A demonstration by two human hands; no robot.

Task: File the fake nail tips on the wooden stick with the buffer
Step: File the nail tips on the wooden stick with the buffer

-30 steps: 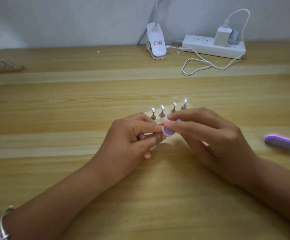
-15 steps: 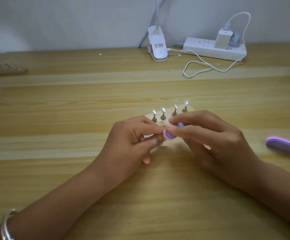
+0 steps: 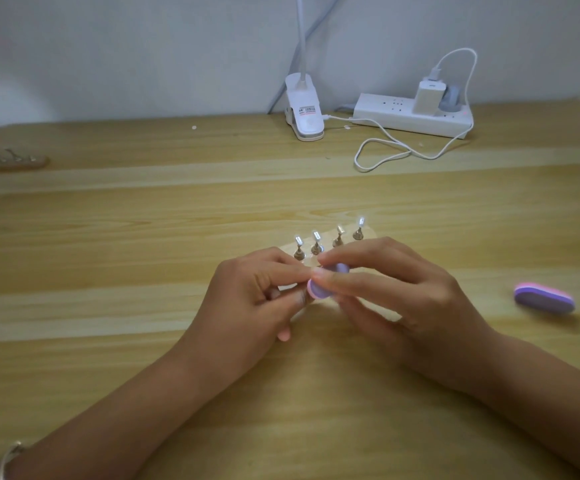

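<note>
A pale wooden stick (image 3: 368,233) lies mid-table with several clear nail tips (image 3: 317,237) standing on small metal holders. My right hand (image 3: 395,299) pinches a small pink and purple buffer (image 3: 319,289) between thumb and fingers, its end toward my left hand. My left hand (image 3: 257,299) pinches something small right against the buffer's end; my fingers hide it, likely a nail tip on its holder. Both hands sit just in front of the stick and cover its near edge.
A second purple and pink buffer (image 3: 544,298) lies on the wooden table (image 3: 108,237) to the right. At the back stand a white clip lamp (image 3: 304,110), a power strip (image 3: 413,114) with a charger and a looping white cable (image 3: 385,154). Another wooden holder (image 3: 4,161) lies far left.
The buffer's end has shifted slightly down and left against the piece in my left hand. Both hands stay in the same spot.
</note>
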